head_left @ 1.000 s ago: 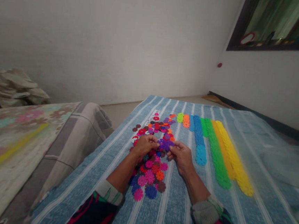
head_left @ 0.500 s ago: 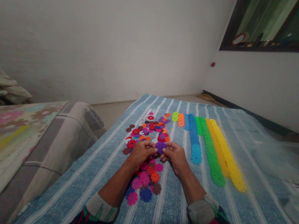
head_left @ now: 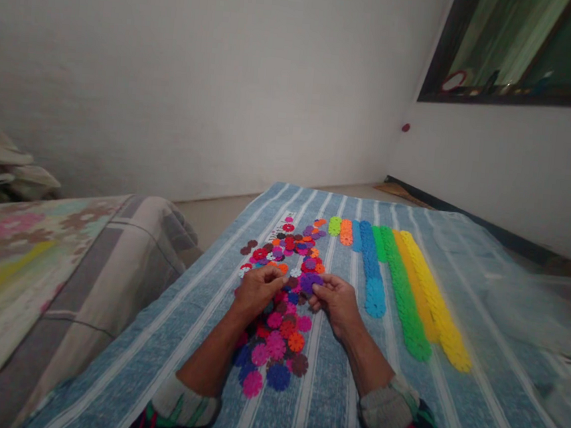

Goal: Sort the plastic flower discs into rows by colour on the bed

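Observation:
A purple flower-shaped disc (head_left: 311, 282) is pinched between the thumb and fingers of my right hand (head_left: 337, 303). To its left, my left hand (head_left: 259, 291) is over the loose pile, apart from the purple disc. Thumb and fingers there are drawn together; whether a piece sits between them is hidden. Around and below both hands spreads the pile of mixed flower discs, with a pink disc (head_left: 275, 344), an orange disc (head_left: 296, 341) and a dark blue disc (head_left: 278, 376) on the near side.
Overlapping rows of discs lie to the right: a yellow row (head_left: 435, 300), a green row (head_left: 403, 294) and a blue row (head_left: 371, 268). A clear plastic bag (head_left: 526, 315) rests at the right edge. A striped cloth (head_left: 194, 339) covers the table.
My left hand has let go of the purple disc and moved slightly left. My right hand keeps the disc, now shifted a little right.

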Available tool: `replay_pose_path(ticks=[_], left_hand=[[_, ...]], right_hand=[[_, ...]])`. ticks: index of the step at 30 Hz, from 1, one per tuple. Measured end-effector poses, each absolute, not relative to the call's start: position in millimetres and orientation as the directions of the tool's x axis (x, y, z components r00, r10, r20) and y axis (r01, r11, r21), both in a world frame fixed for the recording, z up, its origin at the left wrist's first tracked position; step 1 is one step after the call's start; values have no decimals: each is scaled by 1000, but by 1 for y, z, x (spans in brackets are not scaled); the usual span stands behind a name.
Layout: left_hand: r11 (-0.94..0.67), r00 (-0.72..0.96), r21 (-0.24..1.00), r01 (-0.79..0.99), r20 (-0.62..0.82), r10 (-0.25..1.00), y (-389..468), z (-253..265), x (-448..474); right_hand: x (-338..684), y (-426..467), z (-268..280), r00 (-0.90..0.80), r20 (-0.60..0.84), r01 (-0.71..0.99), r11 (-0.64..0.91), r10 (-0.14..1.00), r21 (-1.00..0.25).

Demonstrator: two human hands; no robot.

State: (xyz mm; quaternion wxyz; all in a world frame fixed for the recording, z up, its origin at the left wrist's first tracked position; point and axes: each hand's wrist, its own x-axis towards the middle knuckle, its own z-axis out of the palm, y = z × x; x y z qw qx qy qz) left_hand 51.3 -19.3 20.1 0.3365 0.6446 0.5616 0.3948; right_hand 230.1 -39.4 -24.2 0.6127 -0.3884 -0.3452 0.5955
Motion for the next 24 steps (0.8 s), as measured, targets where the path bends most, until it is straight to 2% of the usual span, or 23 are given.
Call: replay_pose_path(ticks=[4,8,10,13,17,21,24], left_hand=[[-158,31,844,512,166,986,-8,17,25],[-137,41,784,605,142,989,0,12,5],[-152,92,695,702,123,988,0,13,2],[-196,169,496,846,99,981,-4,18,7],[-174,157,262,949,82,984,-10,23,20],[-142,128,143,980,97,987,-10,23,29],[-146,137,117,982,78,987,-7,21,30]], right_hand=[[231,-41,-20,62,-62,-467,-25,996,-884],[232,-43,-19,69,-76,-465,-36,995,-884],[232,-43,-18,70,-76,-460,-36,995,-887],[232,-44,-19,73,-69,-446,-29,995,-895],[232,-45,-19,70,-65,-431,-29,995,-902],[232,-45,-20,63,-61,-422,-28,996,-906],[233,-45,-21,52,-59,-420,-32,997,-907]])
